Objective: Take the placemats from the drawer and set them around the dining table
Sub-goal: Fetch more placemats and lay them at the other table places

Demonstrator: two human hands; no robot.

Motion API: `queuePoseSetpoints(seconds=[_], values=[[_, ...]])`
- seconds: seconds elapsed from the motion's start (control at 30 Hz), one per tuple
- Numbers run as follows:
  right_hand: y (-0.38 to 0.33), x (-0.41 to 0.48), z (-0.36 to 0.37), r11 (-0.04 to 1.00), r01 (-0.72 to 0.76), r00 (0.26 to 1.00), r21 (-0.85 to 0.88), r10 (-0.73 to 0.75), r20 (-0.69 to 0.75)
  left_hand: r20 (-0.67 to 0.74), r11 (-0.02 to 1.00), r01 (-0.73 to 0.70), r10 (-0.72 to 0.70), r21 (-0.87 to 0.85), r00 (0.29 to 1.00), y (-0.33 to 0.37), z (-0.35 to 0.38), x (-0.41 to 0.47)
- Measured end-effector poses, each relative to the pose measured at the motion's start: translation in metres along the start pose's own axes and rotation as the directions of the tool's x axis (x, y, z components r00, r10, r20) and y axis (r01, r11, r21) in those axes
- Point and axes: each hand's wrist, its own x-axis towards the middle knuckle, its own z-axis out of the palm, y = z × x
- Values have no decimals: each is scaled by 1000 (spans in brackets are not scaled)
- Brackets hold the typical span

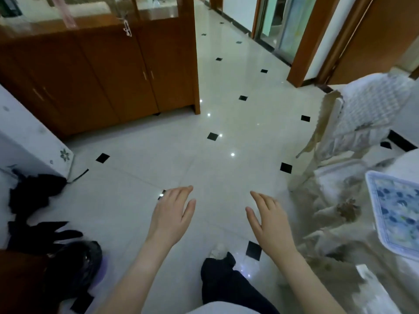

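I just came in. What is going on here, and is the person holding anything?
A person looks down at the tiled floor with both hands held out in front. The left hand and the right hand are open and hold nothing. One blue-patterned placemat lies on the table, which has a lace cloth, at the right edge. The wooden cabinet ahead on the left has its doors closed.
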Motion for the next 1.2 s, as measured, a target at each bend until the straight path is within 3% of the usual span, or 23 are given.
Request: queuePoseSetpoints(seconds=[0.17,0.37,0.5,0.63,0.77,0.87,1.07,1.2], values=[[35,110,-3,997,-82,997,0,82,-15,80,996,-93,94,-12,992,7,21,128],[82,228,-45,977,-214,962,-3,211,-172,88,946,-320,323,-49,942,56,27,303],[124,279,-61,945,-327,903,-2,312,-294,135,899,-427,438,-99,889,88,60,401],[166,305,-58,846,-533,800,9,508,-320,251,835,-523,551,-173,796,115,115,478],[189,316,-58,684,-724,619,88,701,-353,377,743,-621,665,-248,645,151,166,542],[206,318,-77,535,-819,404,208,795,-453,400,599,-735,787,-317,469,208,195,586],[234,285,-117,280,-908,58,311,821,-568,308,232,-847,947,-478,86,352,247,621],[253,248,-129,98,-904,-166,417,818,-551,273,93,-820,959,-564,-78,422,284,596]])
